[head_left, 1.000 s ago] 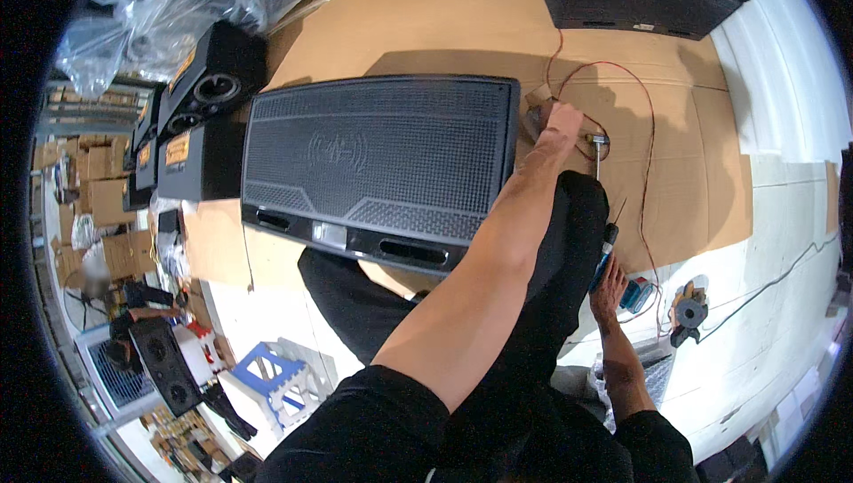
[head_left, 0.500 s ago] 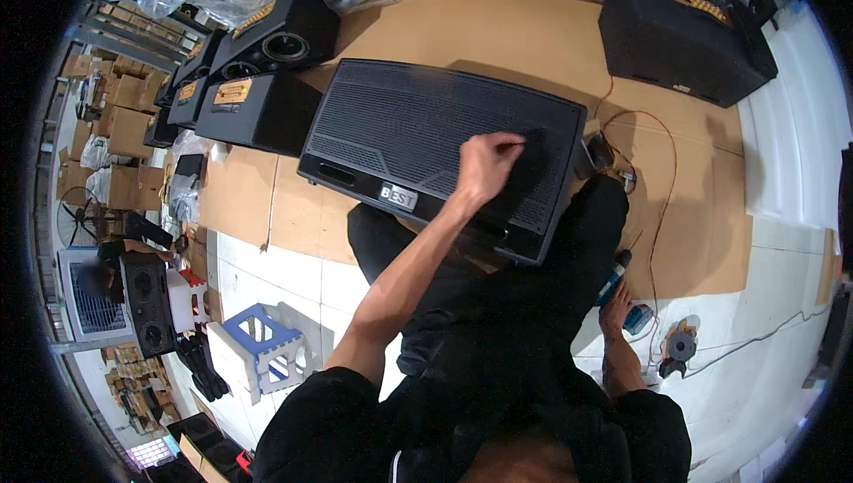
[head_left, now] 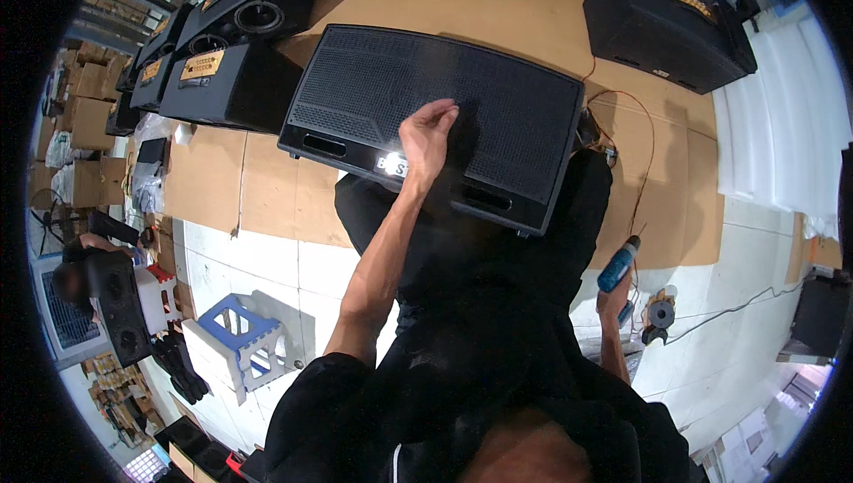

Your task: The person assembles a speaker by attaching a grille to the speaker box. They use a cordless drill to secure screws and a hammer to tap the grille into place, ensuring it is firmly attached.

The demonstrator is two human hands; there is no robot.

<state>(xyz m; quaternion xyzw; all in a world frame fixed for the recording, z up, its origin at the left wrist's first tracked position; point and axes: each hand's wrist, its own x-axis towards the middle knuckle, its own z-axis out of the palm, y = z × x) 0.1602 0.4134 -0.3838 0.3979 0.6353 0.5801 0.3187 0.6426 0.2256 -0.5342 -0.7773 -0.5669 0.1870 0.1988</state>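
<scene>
Speaker (head_left: pixel 511 105) lies grille up in the middle of the scene, its near edge at the person's legs (head_left: pixel 582 199) and its far edge above cardboard (head_left: pixel 293 216). Two slots run along the near edge, with a bright badge (head_left: pixel 389 163) between them.

Left hand (head_left: pixel 428 135) is over the grille, right of the badge. Its fingers are drawn together; whether they pinch anything small, or touch the grille, cannot be told.

Right hand (head_left: pixel 613 296) is clamped around the handle of a blue and black drill (head_left: pixel 619 263), to the right of the legs. The bit points away to the far right.

A red cord (head_left: pixel 651 141) loops over the cardboard right of the speaker and runs near toward the drill. A dark round item (head_left: pixel 660 314) sits on the floor just right of the drill.

Black cabinets (head_left: pixel 231 92) stand at far left, another cabinet (head_left: pixel 657 39) at far right. A blue and white stool (head_left: pixel 238 327) stands at near left. Beyond it, at the left, a co-worker (head_left: pixel 75 283) is beside an upright two-cone unit (head_left: pixel 123 305).
</scene>
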